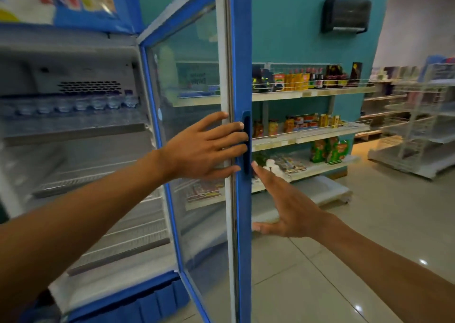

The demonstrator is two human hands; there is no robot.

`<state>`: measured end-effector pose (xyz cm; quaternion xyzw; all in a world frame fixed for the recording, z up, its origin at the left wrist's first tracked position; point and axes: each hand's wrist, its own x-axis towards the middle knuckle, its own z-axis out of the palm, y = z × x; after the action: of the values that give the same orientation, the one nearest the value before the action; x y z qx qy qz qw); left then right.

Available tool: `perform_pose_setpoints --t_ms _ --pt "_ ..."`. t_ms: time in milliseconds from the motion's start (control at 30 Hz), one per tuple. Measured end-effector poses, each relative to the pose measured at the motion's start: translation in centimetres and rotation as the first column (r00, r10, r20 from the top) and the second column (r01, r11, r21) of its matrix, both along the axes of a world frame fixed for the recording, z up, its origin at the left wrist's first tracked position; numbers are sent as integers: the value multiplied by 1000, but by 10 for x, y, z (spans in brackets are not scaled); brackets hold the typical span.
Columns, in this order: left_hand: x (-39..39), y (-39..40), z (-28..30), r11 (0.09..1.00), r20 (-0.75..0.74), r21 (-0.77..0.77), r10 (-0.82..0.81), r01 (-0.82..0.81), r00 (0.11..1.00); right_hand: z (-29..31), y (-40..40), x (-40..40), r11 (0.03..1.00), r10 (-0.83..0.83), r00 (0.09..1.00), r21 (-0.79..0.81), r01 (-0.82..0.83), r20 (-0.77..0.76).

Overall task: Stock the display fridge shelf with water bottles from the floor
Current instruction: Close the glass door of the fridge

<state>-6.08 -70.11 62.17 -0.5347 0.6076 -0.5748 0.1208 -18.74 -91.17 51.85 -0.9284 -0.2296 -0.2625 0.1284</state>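
We are at the fridge door: our left hand lies flat on its edge by the handle. Our right hand is spread, holding nothing. Water bottles line the top shelf, far left. Next, we think, we fetch more from the floor. All the writing is too blurry to read.

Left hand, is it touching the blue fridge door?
Touching. The head view shows the left hand with straight fingers laid across the edge of the open fridge door, fingertips at its handle.
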Motion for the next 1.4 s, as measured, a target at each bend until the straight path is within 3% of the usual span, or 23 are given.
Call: perform_pose_setpoints --t_ms 167,300,467,733,900,1067,1233,1400 --pt "-21 61 0 993 51 -80 94 -90 994 3 52 16 980 197 980 -9 -196 41" --pt "-31 122 -4 944 -6 -164 288 -285 958 18 106 47 952 307 936 -60 -301 174" --pt "-53 186 -2 790 -146 -214 555 -574 819 31 178 100 923 351 899 64 -379 262" --pt "-47 280 -21 580 -367 -214 698 -786 615 26 284 159 889 421 855 48 -455 304" --pt "-10 348 -29 563 -512 -212 632 -799 581 20 338 208 919 380 871 -20 -394 311" --pt "46 409 -41 634 -679 -283 397 -720 617 16 387 274 951 309 883 -108 -290 353" --pt "118 464 -52 706 -736 -355 192 -613 649 24 426 342 982 190 896 -74 -176 400" --pt "197 513 -56 711 -749 -369 153 -598 644 35 458 398 995 94 900 -28 -91 425"
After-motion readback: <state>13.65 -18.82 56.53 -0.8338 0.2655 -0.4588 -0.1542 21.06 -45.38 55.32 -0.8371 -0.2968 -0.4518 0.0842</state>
